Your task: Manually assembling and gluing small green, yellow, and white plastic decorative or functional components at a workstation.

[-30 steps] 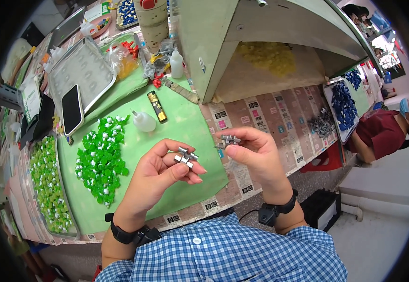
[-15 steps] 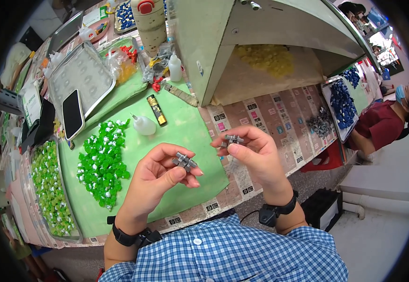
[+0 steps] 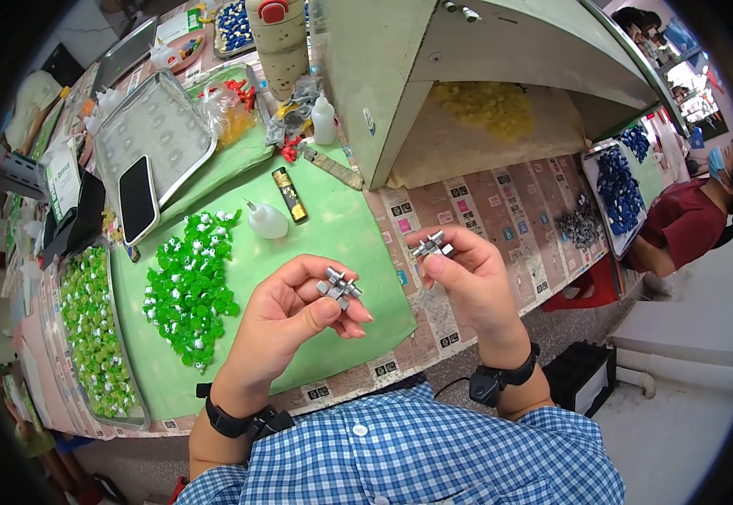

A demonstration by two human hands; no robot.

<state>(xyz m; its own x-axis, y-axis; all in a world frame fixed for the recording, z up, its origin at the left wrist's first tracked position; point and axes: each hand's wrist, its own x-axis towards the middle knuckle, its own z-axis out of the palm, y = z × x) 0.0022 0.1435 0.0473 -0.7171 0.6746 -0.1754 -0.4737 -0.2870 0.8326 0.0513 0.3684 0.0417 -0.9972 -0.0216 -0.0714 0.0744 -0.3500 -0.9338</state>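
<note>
Between the thumb and fingers of my left hand (image 3: 292,305) is a small grey plastic toy piece (image 3: 338,289) with several stubby arms. My right hand (image 3: 467,273) pinches a similar grey toy piece (image 3: 432,245) with its thumb and forefinger. Both hands are raised over the front part of a green sheet (image 3: 354,236), a short gap between them. Left of my left hand lies a heap of bright green toy pieces with white spots (image 3: 191,282). Beyond it stand a white squeeze bottle (image 3: 266,220) and a black and gold lighter (image 3: 290,195).
A tray of green pieces (image 3: 101,337) sits at the left, with a phone (image 3: 138,200) against a metal tray (image 3: 151,139) behind. A grey metal booth (image 3: 383,101) shelters yellow pieces (image 3: 488,109). Grey pieces (image 3: 581,221) and a tray of blue pieces (image 3: 615,189) lie right, near a seated person (image 3: 690,210).
My right hand has shifted slightly right, widening the gap between my hands. Both grey pieces have turned a little and catch more light. The whole view has shifted slightly.
</note>
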